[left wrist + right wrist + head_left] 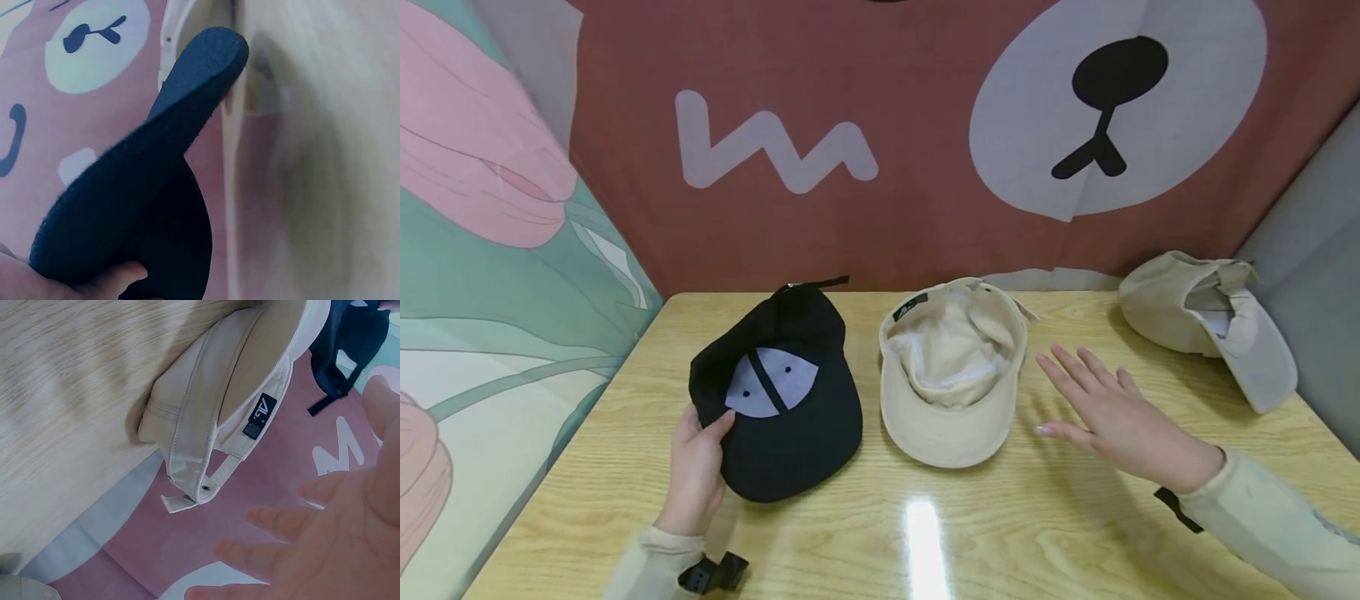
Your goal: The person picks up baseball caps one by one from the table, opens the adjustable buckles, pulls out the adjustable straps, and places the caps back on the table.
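My left hand [694, 467] pinches the side rim of a black baseball cap [797, 442], thumb inside the crown and the hollow turned toward me. In the left wrist view the brim of the black cap [119, 187] fills the middle, with the thumb over its edge. A cream cap [951, 429] lies upside down on the table between the hands, brim toward me. My right hand [1116, 425] hovers to its right, fingers spread and holding nothing. In the right wrist view the cream cap [194, 406] shows its strap and a black label, apart from the fingers.
A second beige cap [1172, 308] rests on its side at the back right, its brim close to the grey side panel [1315, 250]. Behind the wooden table [850, 550] hangs a brown cloth [910, 225] with a printed bear face. A floral cloth [497, 292] borders the left.
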Available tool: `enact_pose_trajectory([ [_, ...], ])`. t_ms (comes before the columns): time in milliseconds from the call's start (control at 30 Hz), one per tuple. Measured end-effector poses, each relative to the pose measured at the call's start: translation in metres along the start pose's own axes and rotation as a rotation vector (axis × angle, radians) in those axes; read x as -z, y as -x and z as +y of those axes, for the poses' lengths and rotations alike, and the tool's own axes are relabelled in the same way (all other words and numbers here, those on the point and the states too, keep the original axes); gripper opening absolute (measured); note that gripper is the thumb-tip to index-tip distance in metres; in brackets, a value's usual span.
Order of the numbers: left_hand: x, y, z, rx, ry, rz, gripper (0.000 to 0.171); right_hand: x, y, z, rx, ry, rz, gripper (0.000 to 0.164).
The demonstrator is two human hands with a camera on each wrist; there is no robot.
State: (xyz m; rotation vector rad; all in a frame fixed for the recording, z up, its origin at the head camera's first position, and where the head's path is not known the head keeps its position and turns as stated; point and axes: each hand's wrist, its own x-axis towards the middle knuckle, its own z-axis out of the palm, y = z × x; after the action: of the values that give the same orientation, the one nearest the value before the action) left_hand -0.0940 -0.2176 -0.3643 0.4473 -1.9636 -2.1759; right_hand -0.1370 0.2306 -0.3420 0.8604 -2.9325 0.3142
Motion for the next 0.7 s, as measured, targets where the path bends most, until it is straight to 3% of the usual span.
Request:
enact_pose_trajectory([
  [333, -0.010, 0.013, 0.018, -0.042, 0.076, -0.046, 0.047, 0.004, -0.002, -0.004, 0.008, -0.005, -0.001, 0.083],
  [700, -0.037, 0.025, 0.035, -0.113, 0.171, -0.102, 0.041, 0.009, -0.007, -0.013, 0.032, -0.033, 0.047, 0.079],
])
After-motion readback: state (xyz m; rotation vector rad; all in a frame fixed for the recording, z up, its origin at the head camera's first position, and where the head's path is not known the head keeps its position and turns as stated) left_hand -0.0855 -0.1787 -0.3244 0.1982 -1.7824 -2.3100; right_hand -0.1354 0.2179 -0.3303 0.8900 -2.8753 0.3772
